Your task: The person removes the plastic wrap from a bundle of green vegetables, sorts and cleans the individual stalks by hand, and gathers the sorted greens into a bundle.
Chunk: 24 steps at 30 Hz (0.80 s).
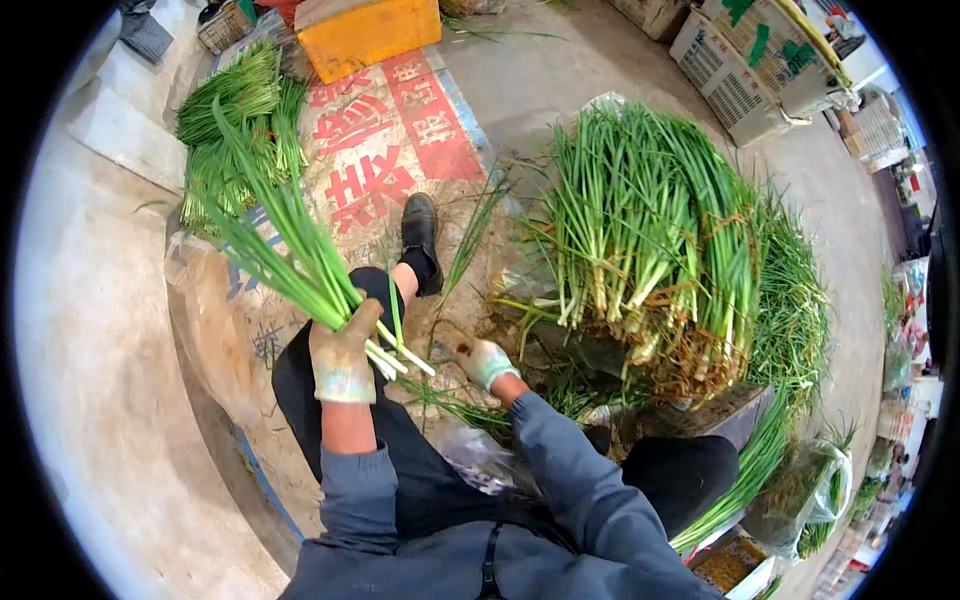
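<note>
My left hand [343,352], in a soiled work glove, is wrapped round a small bunch of green onions [290,245]. Their green tops point up and to the left, and the white ends stick out below the fist. One stalk [397,310] stands a little apart from the others. To the right of the white ends is my gloved right hand [482,362], its fingers curled; whatever they hold, if anything, I cannot make out. A large heap of green onions [650,215] with brown, rooty ends lies to the right of that hand.
Tied bundles of green onions [245,130] lie at the upper left beside an orange box [368,35]. Loose leaves [470,410] and a clear plastic bag [475,455] are near my legs. White crates [735,75] stand at the upper right, and a pale wall [110,330] runs along the left.
</note>
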Motion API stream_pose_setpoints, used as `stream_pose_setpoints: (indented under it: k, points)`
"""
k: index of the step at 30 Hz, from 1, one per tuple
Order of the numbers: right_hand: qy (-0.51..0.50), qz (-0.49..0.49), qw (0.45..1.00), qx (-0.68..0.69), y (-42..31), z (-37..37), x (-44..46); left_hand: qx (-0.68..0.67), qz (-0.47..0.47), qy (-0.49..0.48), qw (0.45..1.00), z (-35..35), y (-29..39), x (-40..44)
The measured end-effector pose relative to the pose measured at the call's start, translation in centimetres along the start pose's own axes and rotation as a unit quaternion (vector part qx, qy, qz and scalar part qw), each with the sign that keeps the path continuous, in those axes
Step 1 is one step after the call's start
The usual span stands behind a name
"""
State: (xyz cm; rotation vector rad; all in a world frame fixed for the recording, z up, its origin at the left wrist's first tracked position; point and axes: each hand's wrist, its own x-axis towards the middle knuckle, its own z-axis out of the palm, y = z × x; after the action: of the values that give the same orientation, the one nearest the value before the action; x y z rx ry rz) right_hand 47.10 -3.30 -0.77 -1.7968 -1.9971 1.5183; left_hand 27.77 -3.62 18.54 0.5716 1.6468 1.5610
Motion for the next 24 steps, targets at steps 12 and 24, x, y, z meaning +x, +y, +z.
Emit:
stream_pose_setpoints:
  k: [12, 24]
  points:
    - [-0.024, 0.037, 0.979, -0.199, 2.0, 7.2, 18.4, -0.011, -0.163, 0.037, 0.986, 2.2, 0.2, 0.7]
    - [0.041, -0.029, 0.853, 0.52, -4.9, -4.3, -4.0, -0.178, -0.18, -0.098, 0.962, 1.1, -5.3, -0.5]
